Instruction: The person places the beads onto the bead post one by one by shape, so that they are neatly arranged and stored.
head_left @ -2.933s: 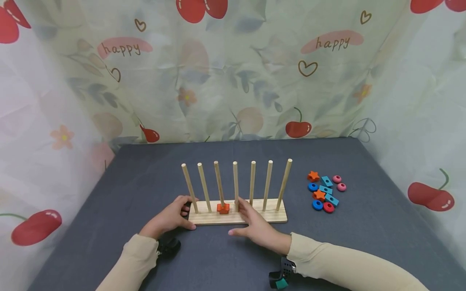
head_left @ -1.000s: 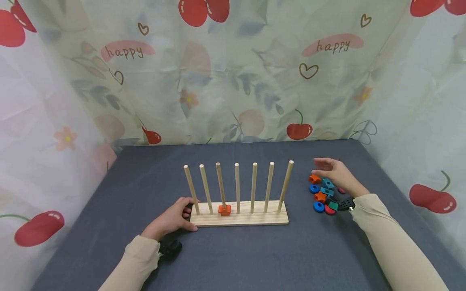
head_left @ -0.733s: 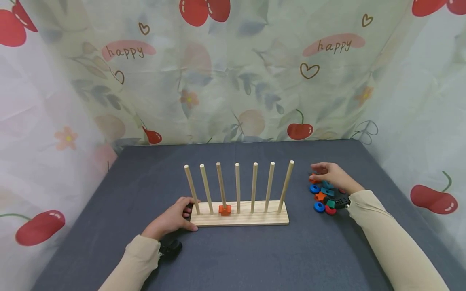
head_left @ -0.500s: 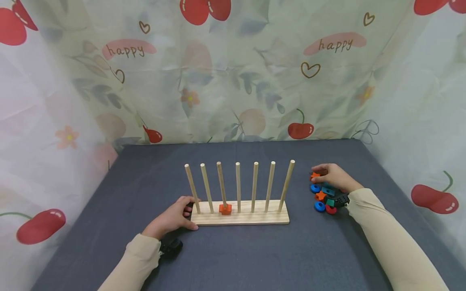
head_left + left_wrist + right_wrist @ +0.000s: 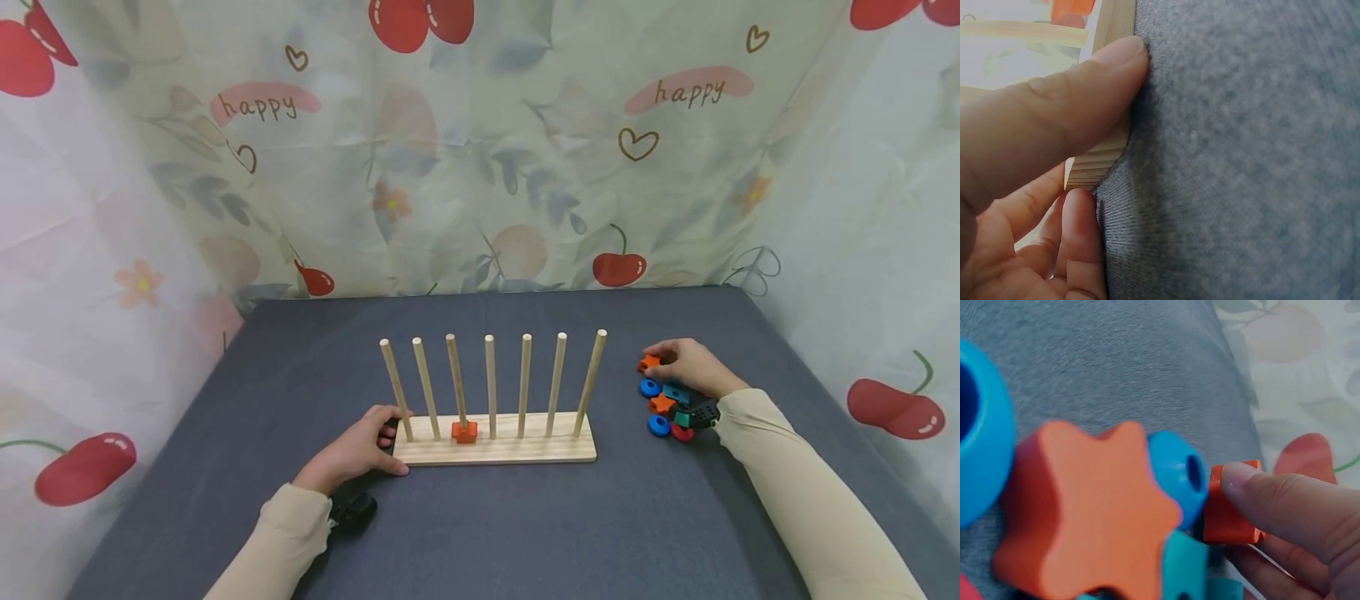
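In the head view my left hand (image 5: 352, 450) grips the left end of a wooden peg board (image 5: 532, 450) with several upright pegs. The left wrist view shows the thumb (image 5: 1104, 75) along its front edge, the fingers behind the end. An orange star bead (image 5: 464, 432) sits at the foot of the third peg from the left. Over the loose beads on the right, my right hand (image 5: 693, 367) pinches another orange star bead (image 5: 647, 363) between thumb and fingers. In the right wrist view that star bead (image 5: 1229, 519) is partly covered by the thumb.
Closest to the right hand lie blue round beads (image 5: 649, 387), one more orange star bead (image 5: 662, 404), teal rectangular beads (image 5: 677, 393) and a red round bead (image 5: 682, 432). The hand and wrist camera hide other beads. A patterned curtain (image 5: 450, 167) stands behind the grey tabletop (image 5: 480, 533).
My right hand has left the peg board, moved right to the loose beads, and lowered onto the farthest orange star bead, which it now pinches. My left hand keeps its place.
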Action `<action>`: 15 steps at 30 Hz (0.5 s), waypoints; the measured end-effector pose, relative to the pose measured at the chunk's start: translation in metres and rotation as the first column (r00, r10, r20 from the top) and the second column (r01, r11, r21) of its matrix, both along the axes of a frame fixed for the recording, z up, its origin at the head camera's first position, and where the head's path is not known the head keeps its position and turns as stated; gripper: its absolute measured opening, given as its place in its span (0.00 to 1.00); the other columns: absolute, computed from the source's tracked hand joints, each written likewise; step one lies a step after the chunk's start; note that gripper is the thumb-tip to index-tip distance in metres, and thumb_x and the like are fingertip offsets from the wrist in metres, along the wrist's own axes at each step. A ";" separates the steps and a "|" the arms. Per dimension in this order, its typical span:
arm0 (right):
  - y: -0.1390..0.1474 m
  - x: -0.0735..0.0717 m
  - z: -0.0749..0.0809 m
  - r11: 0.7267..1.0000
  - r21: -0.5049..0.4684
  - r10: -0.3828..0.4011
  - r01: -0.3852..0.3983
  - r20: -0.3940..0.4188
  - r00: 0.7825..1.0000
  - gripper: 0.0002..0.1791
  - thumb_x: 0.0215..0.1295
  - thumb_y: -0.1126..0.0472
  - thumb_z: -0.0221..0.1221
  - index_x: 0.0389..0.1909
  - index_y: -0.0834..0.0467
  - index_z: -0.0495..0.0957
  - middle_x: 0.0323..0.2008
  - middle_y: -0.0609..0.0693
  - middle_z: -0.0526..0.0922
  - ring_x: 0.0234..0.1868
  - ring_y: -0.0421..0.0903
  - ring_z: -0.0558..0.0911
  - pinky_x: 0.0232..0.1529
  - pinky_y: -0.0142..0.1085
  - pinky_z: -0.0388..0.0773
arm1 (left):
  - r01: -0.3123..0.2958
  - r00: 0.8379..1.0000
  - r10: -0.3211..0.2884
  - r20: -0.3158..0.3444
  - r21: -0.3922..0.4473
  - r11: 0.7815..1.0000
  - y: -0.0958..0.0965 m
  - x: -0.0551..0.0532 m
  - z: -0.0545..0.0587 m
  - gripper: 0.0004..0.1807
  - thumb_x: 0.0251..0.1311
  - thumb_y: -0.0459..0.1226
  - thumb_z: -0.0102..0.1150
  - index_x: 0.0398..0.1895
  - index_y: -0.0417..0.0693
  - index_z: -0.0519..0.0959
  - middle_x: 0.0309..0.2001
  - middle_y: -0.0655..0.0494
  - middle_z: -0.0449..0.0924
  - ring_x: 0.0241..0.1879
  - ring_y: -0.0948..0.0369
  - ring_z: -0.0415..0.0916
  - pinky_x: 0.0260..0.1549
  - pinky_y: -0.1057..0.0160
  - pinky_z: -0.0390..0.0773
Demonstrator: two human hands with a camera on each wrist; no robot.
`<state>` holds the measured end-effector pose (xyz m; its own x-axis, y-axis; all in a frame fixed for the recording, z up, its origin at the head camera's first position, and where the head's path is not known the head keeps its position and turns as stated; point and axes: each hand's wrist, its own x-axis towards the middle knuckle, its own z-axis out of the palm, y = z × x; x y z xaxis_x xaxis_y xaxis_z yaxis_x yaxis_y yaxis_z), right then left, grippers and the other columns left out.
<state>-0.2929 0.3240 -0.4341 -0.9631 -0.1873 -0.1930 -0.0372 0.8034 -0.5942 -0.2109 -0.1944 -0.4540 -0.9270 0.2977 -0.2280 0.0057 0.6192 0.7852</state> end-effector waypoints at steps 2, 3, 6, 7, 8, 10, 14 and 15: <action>0.000 0.003 0.003 1.000 -0.017 -0.009 0.009 -0.019 1.000 0.29 0.66 0.53 0.61 0.62 0.66 0.71 0.58 0.67 0.75 0.55 0.61 0.75 0.58 0.56 0.69 | 0.003 1.000 -0.003 -0.001 0.001 1.000 0.000 0.000 0.001 0.43 0.36 0.31 0.80 0.62 0.43 0.70 0.55 0.45 0.65 0.50 0.52 0.67 0.50 0.53 0.71; 0.000 0.005 0.006 0.999 -0.032 -0.017 0.016 -0.025 1.000 0.30 0.66 0.52 0.61 0.63 0.67 0.71 0.58 0.67 0.75 0.55 0.61 0.75 0.58 0.56 0.70 | 0.003 1.000 -0.003 0.000 0.003 1.000 0.000 0.000 0.000 0.43 0.37 0.31 0.79 0.62 0.43 0.70 0.55 0.44 0.65 0.50 0.52 0.67 0.51 0.52 0.71; 0.002 0.009 0.015 0.995 -0.088 -0.053 0.049 -0.043 0.998 0.33 0.66 0.48 0.60 0.63 0.65 0.70 0.57 0.66 0.76 0.55 0.60 0.76 0.57 0.52 0.72 | 0.008 1.000 -0.008 0.001 0.001 1.000 0.000 0.001 0.000 0.43 0.37 0.31 0.79 0.62 0.43 0.70 0.56 0.44 0.65 0.50 0.52 0.67 0.51 0.52 0.71; 0.002 0.011 0.019 0.992 -0.113 -0.063 0.058 -0.046 0.997 0.33 0.66 0.47 0.60 0.64 0.64 0.70 0.57 0.65 0.76 0.55 0.58 0.76 0.56 0.49 0.73 | 0.005 1.000 -0.005 0.003 0.003 1.000 0.000 0.001 0.001 0.43 0.37 0.31 0.79 0.62 0.43 0.70 0.56 0.44 0.65 0.50 0.52 0.67 0.51 0.52 0.71; 0.002 0.012 0.022 0.988 -0.136 -0.076 0.068 -0.051 0.996 0.34 0.66 0.46 0.60 0.64 0.64 0.69 0.57 0.64 0.77 0.55 0.56 0.77 0.55 0.46 0.75 | 0.003 1.000 -0.003 0.004 0.004 1.000 0.000 0.001 0.001 0.43 0.37 0.31 0.79 0.62 0.44 0.70 0.55 0.44 0.65 0.50 0.52 0.67 0.51 0.52 0.71; 0.003 0.014 0.029 0.980 -0.180 -0.096 0.083 -0.063 0.993 0.34 0.65 0.45 0.59 0.65 0.62 0.69 0.57 0.63 0.77 0.53 0.50 0.79 0.52 0.38 0.76 | 0.003 1.000 -0.003 0.002 0.004 1.000 0.000 0.000 0.000 0.43 0.36 0.31 0.80 0.62 0.44 0.71 0.55 0.45 0.65 0.50 0.53 0.67 0.50 0.53 0.71; 0.002 0.020 0.043 0.961 -0.259 -0.123 0.091 -0.109 0.986 0.36 0.65 0.44 0.59 0.66 0.62 0.67 0.57 0.63 0.78 0.46 0.35 0.81 0.46 0.24 0.74 | 0.010 1.000 -0.010 -0.003 0.008 1.000 -0.001 0.000 0.001 0.43 0.36 0.31 0.80 0.62 0.43 0.70 0.54 0.45 0.65 0.50 0.53 0.67 0.50 0.54 0.71; 0.001 0.021 0.046 0.957 -0.275 -0.130 0.092 -0.123 0.984 0.36 0.65 0.43 0.59 0.66 0.61 0.67 0.56 0.63 0.78 0.45 0.32 0.81 0.45 0.22 0.73 | 0.012 1.000 -0.012 -0.005 0.007 1.000 -0.001 0.000 0.001 0.43 0.37 0.31 0.80 0.62 0.43 0.70 0.54 0.45 0.65 0.50 0.53 0.67 0.50 0.54 0.71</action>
